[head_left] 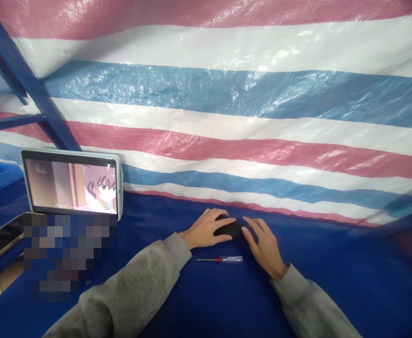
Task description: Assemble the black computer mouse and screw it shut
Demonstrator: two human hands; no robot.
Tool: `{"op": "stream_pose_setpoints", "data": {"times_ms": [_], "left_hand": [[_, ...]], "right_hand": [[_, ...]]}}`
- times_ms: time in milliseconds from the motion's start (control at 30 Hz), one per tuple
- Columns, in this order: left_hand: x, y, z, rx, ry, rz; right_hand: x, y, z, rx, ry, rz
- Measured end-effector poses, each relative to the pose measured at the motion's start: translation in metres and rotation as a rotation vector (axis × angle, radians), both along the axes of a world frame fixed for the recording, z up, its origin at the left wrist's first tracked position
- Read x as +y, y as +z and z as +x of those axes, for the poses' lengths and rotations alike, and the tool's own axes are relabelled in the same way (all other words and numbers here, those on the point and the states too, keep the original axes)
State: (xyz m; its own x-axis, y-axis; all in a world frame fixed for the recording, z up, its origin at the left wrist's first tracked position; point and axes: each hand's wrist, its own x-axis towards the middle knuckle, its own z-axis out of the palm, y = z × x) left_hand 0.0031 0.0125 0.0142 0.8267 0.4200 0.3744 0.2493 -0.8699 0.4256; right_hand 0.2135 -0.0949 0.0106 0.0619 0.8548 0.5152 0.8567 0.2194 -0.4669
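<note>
Steadying of the black rounded object (237, 229), beyond the slim red-and-clear plastic-handled screwdriver (227, 259), seems underway: it is loosely gripped by the left hand (207, 230); the right hand (265, 245) is spread alongside; for turning, both would be needed.

We are losing part of the black object (237, 229) beneath the left hand (207, 228), and we are not managing to tell whether the right hand (265, 244) is touching it. The bottom edge is cutting off both grey sleeves (135, 286); the left edge is cropping the phone (1, 239). A pixelated patch (68, 253) is hiding what is lying below the propped screen (68, 183).
</note>
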Motion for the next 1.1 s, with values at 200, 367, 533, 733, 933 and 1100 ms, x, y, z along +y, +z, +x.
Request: {"op": "stream_pose_setpoints", "data": {"times_ms": [200,367,533,733,933,1100], "left_hand": [[0.005,0.000,0.001,-0.024,0.025,-0.117],[0.002,0.002,0.002,-0.033,0.048,-0.174],[0.003,0.003,0.003,-0.138,0.099,-0.252],[0.008,0.000,0.001,-0.441,0.237,-0.401],[0.003,0.000,-0.003,-0.411,0.214,-0.287],[-0.001,0.001,-0.001,-0.380,0.144,-0.153]], "right_hand": [[-0.016,0.043,-0.017,-0.248,0.428,-0.384],[-0.021,0.047,-0.032,-0.381,0.417,-0.560],[-0.014,0.056,-0.021,-0.302,0.408,-0.535],[0.012,0.116,-0.010,-0.182,0.369,-0.495],[0.024,0.147,-0.006,-0.098,0.219,-0.277],[0.020,0.137,-0.004,-0.087,0.196,-0.217]]}}
